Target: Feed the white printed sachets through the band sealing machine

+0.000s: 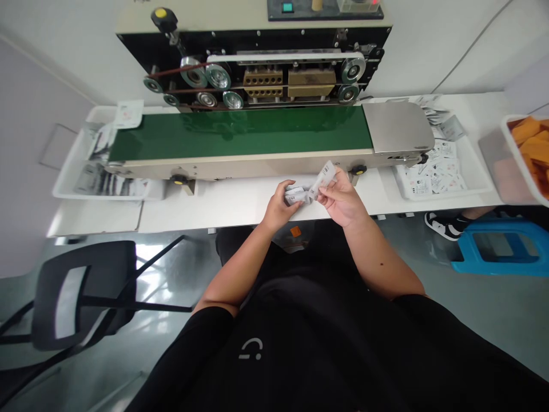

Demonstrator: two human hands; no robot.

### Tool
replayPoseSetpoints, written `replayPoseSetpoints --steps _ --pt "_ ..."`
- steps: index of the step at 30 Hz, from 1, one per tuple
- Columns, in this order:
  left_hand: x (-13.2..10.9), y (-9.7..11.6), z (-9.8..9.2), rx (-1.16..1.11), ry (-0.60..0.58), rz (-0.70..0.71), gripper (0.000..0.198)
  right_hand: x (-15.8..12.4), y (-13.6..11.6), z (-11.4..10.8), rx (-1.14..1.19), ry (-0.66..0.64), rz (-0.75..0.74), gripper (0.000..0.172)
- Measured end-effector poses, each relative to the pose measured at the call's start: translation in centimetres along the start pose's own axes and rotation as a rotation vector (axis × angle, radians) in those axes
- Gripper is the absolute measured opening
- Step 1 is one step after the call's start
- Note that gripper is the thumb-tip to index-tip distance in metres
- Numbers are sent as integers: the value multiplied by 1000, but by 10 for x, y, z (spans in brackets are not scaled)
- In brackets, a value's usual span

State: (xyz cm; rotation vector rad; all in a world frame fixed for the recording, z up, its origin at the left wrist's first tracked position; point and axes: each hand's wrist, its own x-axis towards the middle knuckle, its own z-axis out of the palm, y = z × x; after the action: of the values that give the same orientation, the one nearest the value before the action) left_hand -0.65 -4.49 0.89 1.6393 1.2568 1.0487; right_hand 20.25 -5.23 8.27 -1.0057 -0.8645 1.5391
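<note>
Left hand (279, 209) and right hand (341, 199) are pinching a small white printed packet (311, 190) closely between the fingers, above the bench (201, 207) at lower centre. At right, a white tray (446, 194) is holding printed packets. At left, a second white tray (98, 196) is holding grey-printed packets. At far right, a translucent plastic tub (514, 171) is holding orange pieces.

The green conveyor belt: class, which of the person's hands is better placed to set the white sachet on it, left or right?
Probably the right: the right hand pinches the white sachet at its raised end, nearer the green conveyor belt, while the left hand holds the lower, bunched part.
</note>
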Motion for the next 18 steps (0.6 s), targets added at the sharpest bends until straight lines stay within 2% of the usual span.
replayPoseSetpoints --steps 2,6,10,13,15,18 --pt "0 -1 0 2 -9 4 67 1 -11 -3 -15 11 -10 61" --pt "-1 -1 0 -11 -32 -26 68 17 -50 -25 -58 126 -112 41" --pt "-1 0 -1 -3 -29 -21 68 57 -104 -53 -102 192 -116 27" --pt "-1 1 -1 11 -28 -24 69 93 -136 -64 -146 224 -79 22" --pt "0 2 -1 11 -23 -21 70 114 -148 -66 -177 276 -73 21" --pt "0 3 -1 2 -13 -15 69 139 -152 -67 -221 334 -47 10"
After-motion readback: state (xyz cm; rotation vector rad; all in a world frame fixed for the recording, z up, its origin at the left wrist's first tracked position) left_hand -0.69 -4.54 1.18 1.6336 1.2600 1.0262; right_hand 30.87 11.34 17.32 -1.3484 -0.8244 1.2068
